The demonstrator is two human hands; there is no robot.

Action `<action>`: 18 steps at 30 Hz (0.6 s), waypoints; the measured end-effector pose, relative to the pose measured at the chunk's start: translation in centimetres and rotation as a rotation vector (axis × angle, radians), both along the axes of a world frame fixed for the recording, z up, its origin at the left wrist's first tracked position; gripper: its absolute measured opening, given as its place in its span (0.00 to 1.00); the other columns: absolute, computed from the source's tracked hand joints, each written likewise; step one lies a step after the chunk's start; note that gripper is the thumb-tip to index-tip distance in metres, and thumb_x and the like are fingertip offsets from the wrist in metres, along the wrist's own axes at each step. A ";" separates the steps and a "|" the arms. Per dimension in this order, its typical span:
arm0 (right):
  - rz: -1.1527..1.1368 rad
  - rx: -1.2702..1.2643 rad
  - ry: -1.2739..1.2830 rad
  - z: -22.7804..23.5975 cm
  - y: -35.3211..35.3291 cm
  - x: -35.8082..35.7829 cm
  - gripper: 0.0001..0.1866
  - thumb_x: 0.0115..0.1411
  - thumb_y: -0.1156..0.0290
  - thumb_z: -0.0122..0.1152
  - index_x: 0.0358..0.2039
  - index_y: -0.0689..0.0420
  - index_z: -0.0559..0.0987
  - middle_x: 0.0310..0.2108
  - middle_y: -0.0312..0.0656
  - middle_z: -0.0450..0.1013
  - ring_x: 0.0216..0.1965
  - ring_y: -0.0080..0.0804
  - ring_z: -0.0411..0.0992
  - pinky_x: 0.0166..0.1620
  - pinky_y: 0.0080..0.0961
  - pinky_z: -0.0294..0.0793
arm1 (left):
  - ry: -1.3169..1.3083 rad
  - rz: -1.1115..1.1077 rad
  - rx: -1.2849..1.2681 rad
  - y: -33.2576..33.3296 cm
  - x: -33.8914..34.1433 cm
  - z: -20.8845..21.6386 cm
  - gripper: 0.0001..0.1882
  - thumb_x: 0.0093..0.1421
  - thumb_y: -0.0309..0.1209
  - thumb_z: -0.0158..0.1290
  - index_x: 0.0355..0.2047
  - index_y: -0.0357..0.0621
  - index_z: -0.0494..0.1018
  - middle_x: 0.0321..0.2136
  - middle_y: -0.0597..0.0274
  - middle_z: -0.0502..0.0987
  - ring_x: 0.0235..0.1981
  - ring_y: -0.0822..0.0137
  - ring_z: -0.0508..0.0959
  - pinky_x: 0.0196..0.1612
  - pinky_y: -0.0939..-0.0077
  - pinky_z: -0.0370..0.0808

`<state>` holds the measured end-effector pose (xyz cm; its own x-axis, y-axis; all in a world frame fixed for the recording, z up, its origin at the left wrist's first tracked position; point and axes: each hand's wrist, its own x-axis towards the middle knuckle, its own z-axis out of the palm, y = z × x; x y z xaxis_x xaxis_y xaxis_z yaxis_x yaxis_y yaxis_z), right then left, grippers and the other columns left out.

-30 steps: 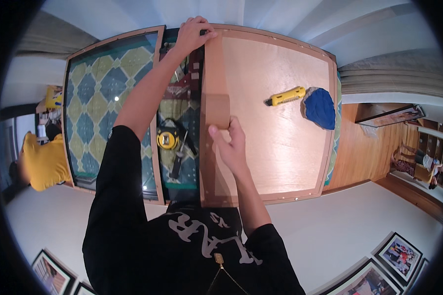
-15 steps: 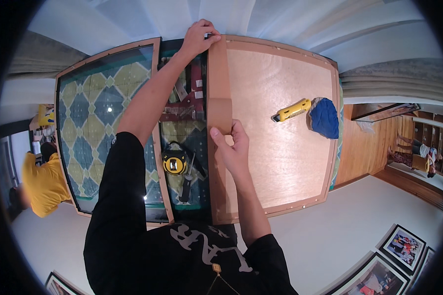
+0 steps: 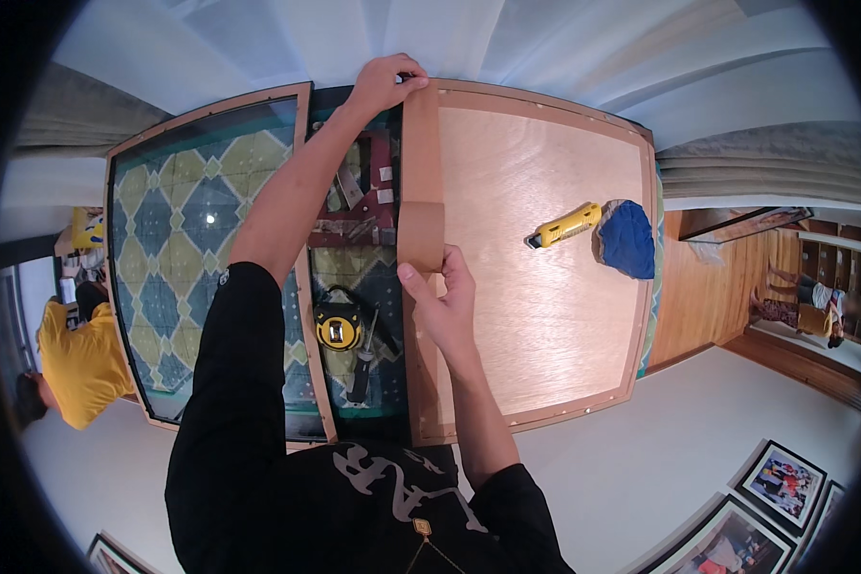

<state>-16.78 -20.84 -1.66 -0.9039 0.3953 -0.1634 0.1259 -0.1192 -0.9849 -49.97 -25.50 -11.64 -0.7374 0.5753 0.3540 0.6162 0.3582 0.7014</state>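
Observation:
A strip of brown tape (image 3: 419, 143) runs along the left edge of a wood-backed frame (image 3: 536, 325). At the strip's far end my left hand (image 3: 385, 84) is closed, thumb and fingertips pinching the tape by the frame's corner. My right hand (image 3: 448, 298) grips the roll of brown tape (image 3: 421, 232) about midway along that edge, thumb on the near side. On the pale wood panel lie a yellow utility knife (image 3: 566, 226) and a blue lump (image 3: 627, 239), whose kind I cannot make out.
Left stands a second frame with a glassy pane (image 3: 206, 191) over patterned cloth. Between the frames are a yellow-and-black tape measure (image 3: 338, 331), a screwdriver (image 3: 362, 375) and dark red pieces (image 3: 378, 206). A person in a yellow shirt (image 3: 84, 359) is at far left, another person (image 3: 813, 311) far right.
Both hands keep their holds on the tape, with little movement along the frame. The whole view has shifted slightly downward. The person in yellow has moved a little.

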 end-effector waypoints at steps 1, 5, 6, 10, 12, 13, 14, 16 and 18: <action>-0.002 0.005 0.008 -0.1 0.0 0.0 0.16 0.57 0.72 0.67 0.41 0.67 0.74 0.35 0.44 0.78 0.38 0.25 0.75 0.43 0.23 0.73 | -0.014 0.004 0.027 0.0 0.0 -0.2 0.10 0.55 0.39 0.61 0.33 0.50 0.82 0.31 0.64 0.80 0.30 0.64 0.80 0.35 0.71 0.76; -0.002 0.006 0.011 -0.7 0.0 0.0 0.15 0.58 0.70 0.66 0.40 0.67 0.75 0.35 0.43 0.78 0.37 0.24 0.74 0.43 0.22 0.72 | -0.071 0.035 0.005 -0.2 -0.7 -0.5 0.12 0.57 0.41 0.59 0.37 0.48 0.81 0.33 0.62 0.81 0.30 0.66 0.81 0.36 0.72 0.76; -0.005 0.003 0.004 -1.1 0.1 0.0 0.15 0.58 0.70 0.66 0.40 0.67 0.75 0.34 0.43 0.78 0.37 0.23 0.74 0.43 0.22 0.72 | -0.107 0.038 -0.021 -0.1 -0.9 -0.2 0.14 0.60 0.42 0.58 0.38 0.46 0.81 0.33 0.62 0.81 0.30 0.67 0.80 0.36 0.73 0.76; 0.013 -0.061 -0.088 -2.3 0.6 0.3 0.14 0.60 0.68 0.65 0.39 0.65 0.76 0.34 0.41 0.78 0.37 0.22 0.73 0.42 0.23 0.72 | -0.157 0.144 -0.230 -0.6 -3.9 0.5 0.17 0.62 0.45 0.54 0.39 0.45 0.80 0.30 0.60 0.81 0.30 0.71 0.80 0.36 0.74 0.76; 0.026 -0.066 -0.090 -2.3 1.0 0.2 0.13 0.60 0.67 0.64 0.39 0.64 0.76 0.34 0.41 0.78 0.36 0.21 0.73 0.41 0.22 0.72 | -0.153 0.111 -0.273 1.1 -4.3 1.7 0.22 0.64 0.51 0.49 0.37 0.46 0.81 0.27 0.60 0.82 0.33 0.65 0.80 0.41 0.67 0.76; 0.031 -0.057 -0.115 -2.3 1.1 0.1 0.13 0.61 0.67 0.64 0.38 0.64 0.77 0.34 0.40 0.78 0.36 0.21 0.73 0.41 0.22 0.72 | -0.140 0.082 -0.359 2.7 -3.7 3.0 0.23 0.64 0.52 0.47 0.37 0.46 0.81 0.27 0.60 0.82 0.34 0.63 0.81 0.43 0.65 0.76; 0.039 -0.050 -0.145 -2.3 1.2 0.1 0.13 0.61 0.66 0.63 0.38 0.64 0.77 0.33 0.40 0.78 0.36 0.21 0.72 0.41 0.22 0.72 | -0.131 0.053 -0.447 4.0 -3.0 3.8 0.25 0.65 0.52 0.45 0.36 0.46 0.81 0.27 0.61 0.82 0.35 0.61 0.81 0.44 0.63 0.76; 0.064 0.071 -0.141 -2.7 1.3 0.1 0.13 0.61 0.66 0.63 0.37 0.64 0.78 0.33 0.40 0.78 0.36 0.21 0.73 0.40 0.22 0.72 | -0.115 0.046 -0.670 6.8 -1.6 4.0 0.25 0.65 0.53 0.42 0.41 0.47 0.80 0.33 0.62 0.82 0.40 0.59 0.80 0.47 0.60 0.75; 0.108 0.294 -0.072 -3.2 1.4 0.0 0.13 0.61 0.65 0.63 0.37 0.65 0.78 0.33 0.40 0.78 0.35 0.20 0.73 0.39 0.23 0.72 | -0.089 0.019 -0.790 7.3 -1.4 3.1 0.26 0.65 0.53 0.42 0.47 0.48 0.76 0.41 0.61 0.80 0.46 0.57 0.77 0.52 0.58 0.73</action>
<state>-16.76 -19.41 -4.86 -0.9336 0.3371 -0.1214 0.1930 0.1875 -0.9631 -51.37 -18.22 -8.49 -0.7558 0.6187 -0.2144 0.5587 0.7801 0.2817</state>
